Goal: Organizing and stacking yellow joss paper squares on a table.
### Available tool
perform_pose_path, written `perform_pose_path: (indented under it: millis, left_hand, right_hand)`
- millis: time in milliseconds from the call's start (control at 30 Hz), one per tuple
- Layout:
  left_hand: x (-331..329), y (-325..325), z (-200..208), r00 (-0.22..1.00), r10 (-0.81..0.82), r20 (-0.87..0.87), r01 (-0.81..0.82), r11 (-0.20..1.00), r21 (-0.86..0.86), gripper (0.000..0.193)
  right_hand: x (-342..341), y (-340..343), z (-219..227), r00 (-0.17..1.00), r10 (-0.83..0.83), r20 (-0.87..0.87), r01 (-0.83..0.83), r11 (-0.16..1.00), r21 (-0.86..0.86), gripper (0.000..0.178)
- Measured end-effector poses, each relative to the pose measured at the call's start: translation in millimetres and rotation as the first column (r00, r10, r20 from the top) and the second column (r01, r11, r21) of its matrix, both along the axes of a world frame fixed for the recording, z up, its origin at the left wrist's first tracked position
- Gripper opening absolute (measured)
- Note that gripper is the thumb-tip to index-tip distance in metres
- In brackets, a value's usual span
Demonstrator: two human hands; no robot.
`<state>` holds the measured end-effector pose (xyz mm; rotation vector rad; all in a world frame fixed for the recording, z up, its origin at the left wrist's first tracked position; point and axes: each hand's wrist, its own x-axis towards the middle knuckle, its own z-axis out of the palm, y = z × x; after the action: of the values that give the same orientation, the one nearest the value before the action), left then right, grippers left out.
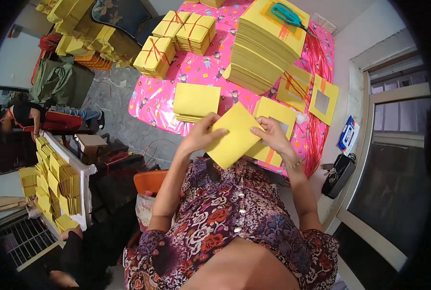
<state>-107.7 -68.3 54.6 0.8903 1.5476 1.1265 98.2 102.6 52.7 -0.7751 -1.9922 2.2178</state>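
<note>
Tilted in front of my chest is a flat piece of yellow paper (236, 137), perhaps an envelope. My left hand (201, 136) grips its left edge, thumb on top. At the upper right edge my right hand (273, 134) pinches it between thumb and fingers. Just beyond the left hand lies a low pile of yellow paper pieces (196, 99). Under and behind the right hand is another yellow pile (279, 115) with a grey patch and an orange strip, partly covered by the hand and held piece.
A pink patterned tablecloth (150, 101) bears a tall yellow paper stack (256, 60), teal-handled scissors (287, 13), red strings (317, 140) and tied yellow bundles (156, 57). To the left, two other people sit near a white table (82, 181) piled with yellow paper. A window (389, 159) stands at right.
</note>
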Motion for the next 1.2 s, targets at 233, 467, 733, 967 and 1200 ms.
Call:
perform_pose_path:
  millis: [233, 467, 733, 967, 1200]
  left_hand:
    - [-48, -18, -12, 0.872, 0.448, 0.196, -0.438, 0.894, -0.096, 0.061]
    - [-121, -6, -66, 0.809, 0.587, -0.035, -0.583, 0.809, 0.075, 0.061]
    - [-140, 1, -120, 0.750, 0.526, -0.401, -0.552, 0.832, 0.058, 0.051]
    - [-132, -7, -157, 0.747, 0.477, -0.462, -0.563, 0.824, -0.059, 0.042]
    - [-128, -14, -170, 0.734, 0.492, -0.469, -0.565, 0.825, -0.020, 0.038]
  right_hand:
    - [-52, -18, -15, 0.955, -0.278, 0.104, 0.295, 0.929, -0.223, 0.029]
    - [-124, -27, -51, 0.947, -0.256, 0.195, 0.294, 0.934, -0.203, 0.029]
    - [-153, -25, -104, 0.909, -0.204, 0.363, 0.133, 0.968, 0.211, 0.032]
    - [-148, -24, -118, 0.868, -0.108, 0.485, -0.018, 0.969, 0.247, 0.037]
    - [-145, -31, -131, 0.861, -0.109, 0.496, -0.029, 0.964, 0.263, 0.035]
